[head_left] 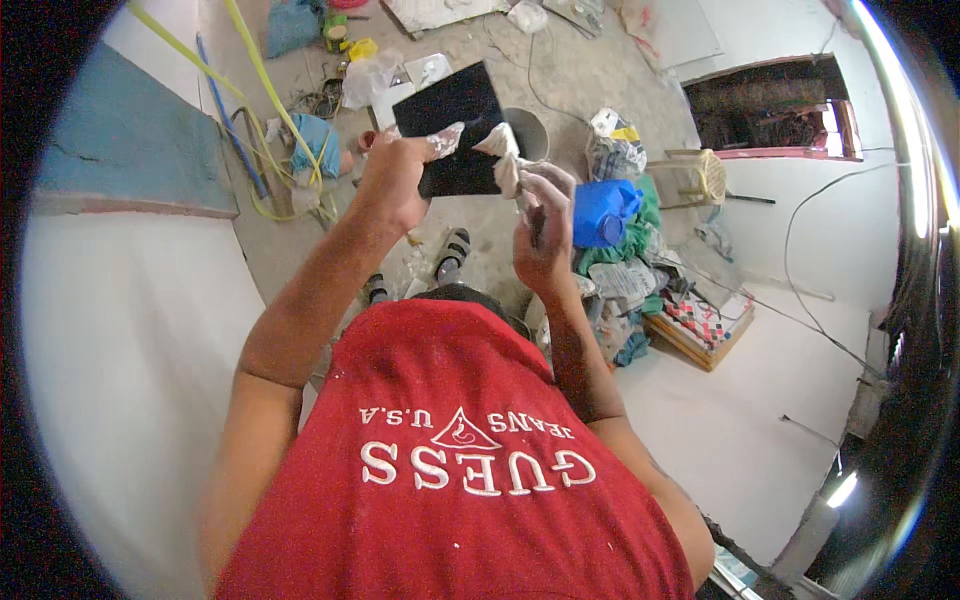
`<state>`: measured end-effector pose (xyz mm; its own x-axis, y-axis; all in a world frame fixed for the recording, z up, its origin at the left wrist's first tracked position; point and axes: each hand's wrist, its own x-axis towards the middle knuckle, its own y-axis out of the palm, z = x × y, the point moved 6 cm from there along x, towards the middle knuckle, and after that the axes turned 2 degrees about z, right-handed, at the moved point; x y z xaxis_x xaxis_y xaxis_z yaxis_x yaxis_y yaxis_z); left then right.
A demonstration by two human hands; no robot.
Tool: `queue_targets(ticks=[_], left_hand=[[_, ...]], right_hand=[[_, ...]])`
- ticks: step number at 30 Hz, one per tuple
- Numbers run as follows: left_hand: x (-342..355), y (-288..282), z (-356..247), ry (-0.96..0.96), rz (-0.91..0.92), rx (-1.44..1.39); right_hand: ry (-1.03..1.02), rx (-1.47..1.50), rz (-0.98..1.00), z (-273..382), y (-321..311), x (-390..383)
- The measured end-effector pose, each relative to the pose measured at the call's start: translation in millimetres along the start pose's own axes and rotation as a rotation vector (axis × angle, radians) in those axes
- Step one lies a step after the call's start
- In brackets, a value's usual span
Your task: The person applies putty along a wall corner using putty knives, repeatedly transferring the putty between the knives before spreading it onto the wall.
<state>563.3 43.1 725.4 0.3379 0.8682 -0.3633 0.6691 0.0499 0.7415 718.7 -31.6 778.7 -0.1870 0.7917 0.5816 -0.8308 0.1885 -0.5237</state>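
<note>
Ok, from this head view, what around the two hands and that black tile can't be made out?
- Black tile: its lower edge is hidden behind the left hand and the right hand.
- Right hand's grip: the pale paste-covered thing in it is too smeared to identify.
- Grey bucket: mostly covered by the tile and hands.
- Feet in sandals: partly hidden by the red shirt.

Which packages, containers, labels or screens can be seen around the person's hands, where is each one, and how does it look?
Blue plastic jug: right of the right hand, on a heap of cloths; squat, with a round cap.
Small can: far floor, upper left; round, with a yellow-green label.
Clear plastic bag: floor above the left hand; crumpled.
Grey bucket: behind the black tile; round.
No screens show.
</note>
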Motion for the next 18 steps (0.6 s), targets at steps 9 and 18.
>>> queue_targets(ticks=[9, 18], left_hand=[[-12, -14, -8, -0.020, -0.066, -0.137], [48, -92, -2, -0.211, -0.161, 0.484]], right_hand=[[0.533, 0.162, 0.481, -100, 31, -57], [0.394, 0.119, 0.634, -101, 13, 41]])
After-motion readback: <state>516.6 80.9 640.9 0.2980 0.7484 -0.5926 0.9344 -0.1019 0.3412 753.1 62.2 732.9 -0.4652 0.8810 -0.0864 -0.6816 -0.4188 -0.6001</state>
